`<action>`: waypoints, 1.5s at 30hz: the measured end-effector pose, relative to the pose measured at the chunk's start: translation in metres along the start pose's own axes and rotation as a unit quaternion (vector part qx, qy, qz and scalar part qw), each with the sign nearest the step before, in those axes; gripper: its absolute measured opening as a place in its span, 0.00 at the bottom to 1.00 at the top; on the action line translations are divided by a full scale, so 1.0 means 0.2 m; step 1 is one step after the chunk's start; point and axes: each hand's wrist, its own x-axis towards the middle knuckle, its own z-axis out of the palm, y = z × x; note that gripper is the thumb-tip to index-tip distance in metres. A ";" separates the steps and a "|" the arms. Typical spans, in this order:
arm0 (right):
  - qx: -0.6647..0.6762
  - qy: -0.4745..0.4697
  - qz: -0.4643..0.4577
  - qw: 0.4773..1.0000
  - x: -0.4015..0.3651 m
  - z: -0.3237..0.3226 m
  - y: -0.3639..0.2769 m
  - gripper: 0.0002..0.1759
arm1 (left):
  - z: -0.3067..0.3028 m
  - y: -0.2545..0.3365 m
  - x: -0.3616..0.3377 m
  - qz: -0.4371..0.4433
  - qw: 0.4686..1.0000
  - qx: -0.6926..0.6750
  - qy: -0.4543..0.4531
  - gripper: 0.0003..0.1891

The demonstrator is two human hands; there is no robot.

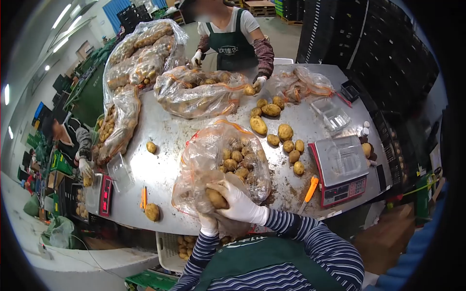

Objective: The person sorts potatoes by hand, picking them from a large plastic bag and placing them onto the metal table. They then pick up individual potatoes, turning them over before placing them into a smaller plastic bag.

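In the head view, my white-gloved right hand (239,202) is closed round a potato (216,198) at the near side of an open clear plastic bag (196,162). My left hand (208,221), also gloved, is just below it against the near edge of the bag; its fingers are hidden. Inside the bag lie several smaller potatoes (237,156). Below the table edge, a white crate (167,252) with more potatoes is partly covered by my left arm.
Loose potatoes (258,125) lie right of the bag. An orange-handled knife (311,189) is beside a red scale (343,191) bearing a clear tray. Filled potato bags (199,92) line the far side, where a co-worker (238,43) stands. Another person (73,140) works at left near a second scale (105,194).
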 end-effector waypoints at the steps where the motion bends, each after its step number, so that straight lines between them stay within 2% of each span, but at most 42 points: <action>1: 0.044 0.011 0.011 0.999 -0.02 -0.01 -0.01 0.33 | 0.00 0.00 0.00 -0.024 0.999 -0.007 0.021 0.37; 2: 0.089 0.018 0.025 0.996 -0.04 -0.03 -0.02 0.33 | -0.01 0.00 0.00 -0.028 0.999 -0.007 0.020 0.37; 3: 0.144 0.016 0.024 0.989 -0.04 -0.04 -0.02 0.34 | -0.04 0.01 0.02 -0.058 0.995 -0.079 -0.029 0.35; 4: 0.144 0.014 0.028 0.989 -0.04 -0.04 0.00 0.34 | -0.07 0.01 0.03 -0.087 0.982 -0.150 -0.077 0.33; 6: 0.269 -0.040 0.077 0.959 -0.03 -0.06 0.05 0.34 | -0.04 0.02 0.08 -0.088 0.987 -0.124 -0.044 0.31; 7: 0.338 -0.060 0.061 0.937 0.00 -0.09 0.07 0.35 | 0.01 0.06 0.12 -0.044 0.998 -0.023 -0.031 0.31; 8: 0.425 -0.086 0.119 0.893 0.00 -0.09 0.13 0.40 | 0.03 0.09 0.13 0.000 0.997 0.079 -0.017 0.31; 9: 0.556 -0.087 0.138 0.815 0.00 -0.09 0.15 0.39 | -0.20 -0.11 0.20 0.110 0.952 0.284 0.016 0.29; 10: 0.673 -0.086 0.156 0.718 -0.01 -0.09 0.16 0.38 | -0.25 -0.05 0.22 0.108 0.953 0.284 0.018 0.29; 11: 0.673 -0.088 0.158 0.717 -0.03 -0.10 0.16 0.38 | -0.27 0.04 0.22 0.061 0.989 0.054 -0.122 0.30; 12: 0.648 -0.064 0.171 0.739 -0.04 -0.13 0.15 0.36 | -0.33 0.13 0.26 0.011 0.950 -0.178 -0.256 0.32; 13: 0.622 -0.037 0.179 0.761 -0.03 -0.14 0.15 0.35 | -0.70 -0.05 0.30 -0.021 0.983 -0.043 -0.180 0.33; 14: 0.623 -0.033 0.176 0.762 -0.02 -0.12 0.15 0.35 | -0.46 0.03 0.22 0.040 0.968 0.138 -0.206 0.31; 15: 0.527 -0.009 0.175 0.832 -0.01 -0.06 0.14 0.32 | -0.20 0.12 0.13 0.116 0.907 0.347 -0.210 0.29; 16: 0.424 0.010 0.173 0.889 -0.02 0.01 0.13 0.29 | 0.05 0.21 0.05 0.187 0.821 0.503 -0.196 0.26; 17: 0.330 0.074 0.135 0.931 -0.04 0.16 0.17 0.32 | 0.08 0.13 0.02 0.201 0.875 0.426 -0.113 0.25; 18: 0.110 0.051 0.097 0.988 -0.04 0.18 0.22 0.35 | 0.11 0.06 0.02 0.218 0.914 0.342 -0.031 0.24; 19: 0.068 0.075 0.059 0.993 -0.04 0.20 0.24 0.36 | 0.23 0.12 -0.04 0.109 0.994 0.008 -0.021 0.20; 20: 0.026 0.100 0.026 0.994 -0.03 0.19 0.21 0.37 | 0.23 0.13 0.00 0.109 0.994 0.010 -0.027 0.20; 21: 0.028 0.101 0.033 0.994 -0.04 0.19 0.19 0.37 | 0.22 0.14 0.01 0.117 0.991 0.064 -0.002 0.21; 23: 0.093 0.023 0.068 0.993 -0.07 0.13 0.13 0.37 | 0.20 0.14 0.00 0.109 0.985 0.130 0.038 0.22; 24: 0.094 0.020 0.075 0.993 -0.06 0.10 0.12 0.37 | 0.18 0.16 0.02 0.076 0.989 0.120 0.036 0.23; 26: 0.061 -0.128 0.122 0.982 -0.05 0.01 0.11 0.36 | 0.16 0.20 0.08 0.001 0.995 0.097 0.036 0.25; 27: 0.083 -0.177 0.144 0.970 -0.03 -0.04 0.09 0.36 | 0.16 0.23 0.13 -0.049 0.993 0.096 0.042 0.26; 28: 0.087 -0.185 0.148 0.968 -0.04 -0.07 0.08 0.36 | 0.15 0.26 0.15 -0.090 0.991 0.086 0.045 0.27; 30: 0.117 -0.125 0.109 0.979 -0.05 -0.12 0.10 0.35 | 0.11 0.34 0.18 -0.140 0.990 -0.014 0.031 0.29; 31: 0.123 -0.065 0.091 0.986 -0.06 -0.11 0.19 0.36 | 0.03 0.32 0.15 -0.100 0.972 -0.210 -0.030 0.32; 32: 0.137 -0.014 0.125 0.983 -0.05 -0.14 0.17 0.33 | -0.02 0.29 0.13 -0.104 0.972 -0.210 -0.014 0.32; 34: 0.098 0.026 0.094 0.990 -0.03 -0.17 0.20 0.35 | -0.10 0.24 0.12 -0.132 0.978 -0.161 0.007 0.32; 36: 0.121 0.025 0.089 0.988 -0.03 -0.18 0.17 0.36 | -0.16 0.21 0.10 -0.138 0.981 -0.133 0.020 0.32; 38: 0.141 0.037 0.082 0.986 0.00 -0.17 0.15 0.36 | -0.19 0.18 0.08 -0.037 0.996 0.074 -0.019 0.33; 39: 0.219 0.047 0.102 0.969 -0.01 -0.16 0.14 0.37 | -0.20 0.16 0.08 -0.021 0.990 0.138 -0.013 0.33; 40: 0.295 0.055 0.123 0.946 -0.01 -0.15 0.12 0.37 | -0.21 0.15 0.04 -0.022 0.990 0.139 -0.009 0.33; 41: 0.244 0.067 0.101 0.962 -0.01 -0.15 0.11 0.38 | -0.03 0.30 0.02 -0.075 0.996 -0.046 -0.028 0.33; 42: 0.244 0.064 0.099 0.963 0.00 -0.16 0.10 0.38 | 0.08 0.37 0.02 -0.123 0.964 -0.229 -0.046 0.37; 43: 0.184 0.079 0.084 0.976 0.01 -0.17 0.07 0.38 | 0.06 0.31 0.06 -0.081 0.976 0.191 -0.069 0.33; 44: 0.124 0.095 0.069 0.985 0.02 -0.17 0.05 0.39 | 0.08 0.31 0.09 -0.080 0.976 0.191 -0.066 0.33; 45: 0.125 0.091 0.069 0.985 0.03 -0.16 0.03 0.39 | 0.12 0.29 0.10 -0.035 0.949 0.296 -0.105 0.32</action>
